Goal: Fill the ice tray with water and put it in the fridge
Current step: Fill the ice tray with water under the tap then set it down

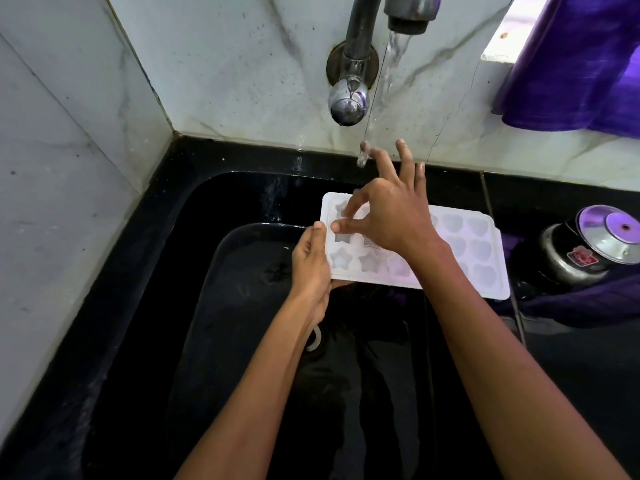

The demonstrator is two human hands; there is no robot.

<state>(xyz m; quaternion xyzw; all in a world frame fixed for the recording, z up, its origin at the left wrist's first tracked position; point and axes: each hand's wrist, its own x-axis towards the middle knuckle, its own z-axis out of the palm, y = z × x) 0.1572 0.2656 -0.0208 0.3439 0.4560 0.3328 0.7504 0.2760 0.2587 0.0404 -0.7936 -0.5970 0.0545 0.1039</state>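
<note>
Over a glossy black sink [145,258], we see a white plastic ice tray [481,251] with star and heart moulds, gripped at its near-left edge by the left hand [310,268]. The right hand [391,216] hovers above with fingers spread, fingertips in the stream from a chrome tap [349,81] on veined marble.

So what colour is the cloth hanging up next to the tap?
Purple. The hanging cloth shows at the top right of the head view.
</note>
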